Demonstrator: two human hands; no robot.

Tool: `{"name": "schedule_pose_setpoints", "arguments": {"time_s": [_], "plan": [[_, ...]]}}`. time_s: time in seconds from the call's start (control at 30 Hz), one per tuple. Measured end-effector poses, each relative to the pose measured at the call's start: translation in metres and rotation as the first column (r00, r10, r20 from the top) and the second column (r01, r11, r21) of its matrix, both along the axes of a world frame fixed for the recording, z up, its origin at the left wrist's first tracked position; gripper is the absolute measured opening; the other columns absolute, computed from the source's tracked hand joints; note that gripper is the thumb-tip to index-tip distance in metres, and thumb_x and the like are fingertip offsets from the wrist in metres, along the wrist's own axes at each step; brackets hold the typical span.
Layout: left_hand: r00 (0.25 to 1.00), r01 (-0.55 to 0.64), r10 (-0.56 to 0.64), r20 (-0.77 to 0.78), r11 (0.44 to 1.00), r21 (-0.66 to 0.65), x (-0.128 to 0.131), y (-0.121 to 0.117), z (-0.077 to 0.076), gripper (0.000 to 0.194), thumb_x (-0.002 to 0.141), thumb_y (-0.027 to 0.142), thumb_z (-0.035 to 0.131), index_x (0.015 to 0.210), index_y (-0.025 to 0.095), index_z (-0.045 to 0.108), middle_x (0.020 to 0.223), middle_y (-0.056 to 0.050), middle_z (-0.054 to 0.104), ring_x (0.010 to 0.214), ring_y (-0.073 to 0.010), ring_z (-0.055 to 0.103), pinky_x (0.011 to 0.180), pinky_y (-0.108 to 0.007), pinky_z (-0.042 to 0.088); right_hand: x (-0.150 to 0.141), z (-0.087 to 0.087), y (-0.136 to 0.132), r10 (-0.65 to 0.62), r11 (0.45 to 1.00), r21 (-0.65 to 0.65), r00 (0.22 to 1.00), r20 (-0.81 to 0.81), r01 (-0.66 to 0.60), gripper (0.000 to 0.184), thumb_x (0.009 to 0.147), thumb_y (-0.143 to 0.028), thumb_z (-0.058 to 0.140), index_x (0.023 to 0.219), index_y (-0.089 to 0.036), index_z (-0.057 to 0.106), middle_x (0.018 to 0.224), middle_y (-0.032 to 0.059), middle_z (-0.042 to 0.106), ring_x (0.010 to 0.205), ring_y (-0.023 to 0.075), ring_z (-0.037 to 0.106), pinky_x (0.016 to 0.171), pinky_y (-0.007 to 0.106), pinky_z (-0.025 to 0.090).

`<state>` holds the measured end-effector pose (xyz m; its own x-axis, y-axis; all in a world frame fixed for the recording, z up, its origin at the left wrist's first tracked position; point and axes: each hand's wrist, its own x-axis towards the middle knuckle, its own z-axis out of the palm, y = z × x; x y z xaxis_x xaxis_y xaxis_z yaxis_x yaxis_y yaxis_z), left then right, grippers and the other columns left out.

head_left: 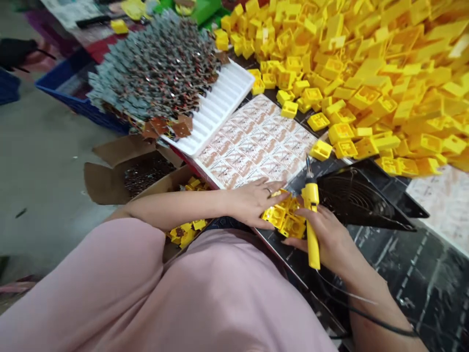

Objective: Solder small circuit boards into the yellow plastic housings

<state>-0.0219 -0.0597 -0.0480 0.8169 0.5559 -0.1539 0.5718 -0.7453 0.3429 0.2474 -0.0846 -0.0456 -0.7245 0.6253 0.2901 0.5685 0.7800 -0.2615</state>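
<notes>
My left hand (252,200), with a ring on one finger, curls against a cluster of yellow plastic housings (284,220) at the table's near edge. Small parts inside these housings are too fine to make out. My right hand (326,232) grips a yellow corded electric screwdriver (312,230), its metal tip pointing up and away from me. The fingers of that hand also touch the right side of the cluster. Just beyond my left hand lies a sheet of printed boards (256,142).
A big heap of loose yellow housings (366,83) covers the far right. A black fan (357,193) stands right of the screwdriver. Wired components (157,63) are piled beside a white ribbed tray (216,107). An open cardboard box (120,151) sits below left, near a blue crate (76,98).
</notes>
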Motion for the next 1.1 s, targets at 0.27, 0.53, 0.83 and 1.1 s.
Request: {"name": "schedule_pose_setpoints", "arguments": {"time_s": [0.27,0.53,0.83,1.1], "plan": [[0.906,-0.381,0.411,-0.098,0.895,0.234,-0.046,0.083,0.049,0.069,0.106,0.054,0.050,0.165,0.019,0.043,0.174,-0.015,0.039,0.162,-0.0323,0.034,0.135,-0.058,0.026,0.008,0.033,-0.033,-0.058,0.989,0.124,0.988,-0.143,0.076,0.023,0.100,-0.029,0.071,0.121,-0.022,0.065,0.112,0.0101,0.081,0.096,0.0245,0.081,0.090,0.038,0.067],[0.472,-0.740,0.856,-0.209,0.514,0.434,-0.181,0.220,0.085,0.080,0.102,0.050,0.058,0.171,0.024,0.028,0.177,-0.009,0.029,0.157,-0.0368,0.020,0.126,-0.067,0.018,0.012,0.039,-0.055,-0.197,0.955,0.179,0.957,-0.215,0.237,0.022,0.095,-0.014,0.076,0.116,-0.021,0.071,0.097,0.0006,0.083,0.077,0.0156,0.080,0.079,0.022,0.062],[0.299,-0.809,0.952,-0.069,0.291,0.511,-0.174,0.255,0.062,0.084,0.090,0.045,0.078,0.159,0.014,0.039,0.155,-0.003,0.050,0.128,-0.0228,0.025,0.116,-0.054,0.024,0.010,0.033,-0.052,-0.215,0.949,0.178,0.947,-0.238,0.260,0.023,0.096,-0.011,0.071,0.113,-0.024,0.072,0.091,-0.0039,0.082,0.070,0.0134,0.078,0.073,0.019,0.062],[0.447,-0.772,0.894,-0.025,0.400,0.495,-0.170,0.225,0.061,0.045,0.101,0.019,0.054,0.144,0.005,0.047,0.150,-0.012,0.055,0.122,-0.0223,0.026,0.111,-0.057,0.031,0.009,0.033,-0.055,-0.185,0.949,0.225,0.969,-0.161,0.219,0.024,0.092,-0.010,0.076,0.109,-0.025,0.070,0.088,-0.0030,0.082,0.061,0.0127,0.074,0.063,0.023,0.059]]}}
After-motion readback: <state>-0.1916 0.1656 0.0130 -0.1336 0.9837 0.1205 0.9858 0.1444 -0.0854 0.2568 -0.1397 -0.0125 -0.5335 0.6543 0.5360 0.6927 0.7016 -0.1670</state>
